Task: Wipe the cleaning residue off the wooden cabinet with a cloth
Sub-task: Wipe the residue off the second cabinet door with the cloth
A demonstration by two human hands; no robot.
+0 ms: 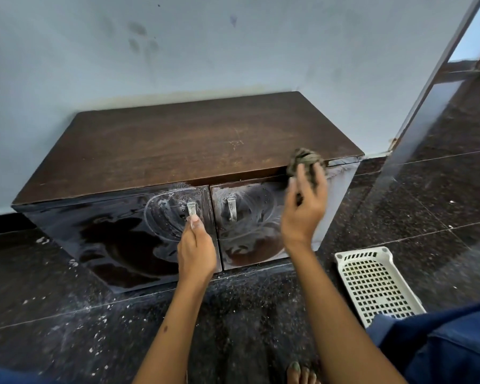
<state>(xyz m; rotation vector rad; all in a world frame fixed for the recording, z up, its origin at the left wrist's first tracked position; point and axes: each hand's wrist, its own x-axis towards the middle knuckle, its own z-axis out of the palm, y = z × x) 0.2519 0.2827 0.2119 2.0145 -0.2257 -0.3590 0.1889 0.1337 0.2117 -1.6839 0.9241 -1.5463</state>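
Observation:
A low dark wooden cabinet [161,145] stands against the wall, with two front doors streaked by white swirls of cleaning residue [164,214]. My left hand [196,248] pinches the metal handle [191,209] of the left door. My right hand [305,206] holds a bunched grey-brown cloth [305,160] against the top right corner of the right door [250,225], just under the cabinet's top edge. The right door has its own metal handle [231,207]. The cloth looks blurred.
A white perforated plastic basket [374,286] lies on the dark speckled floor [233,314] to the right of the cabinet. White flecks dot the floor in front. A metal door frame [427,106] rises at the right. My bare foot [301,374] shows at the bottom.

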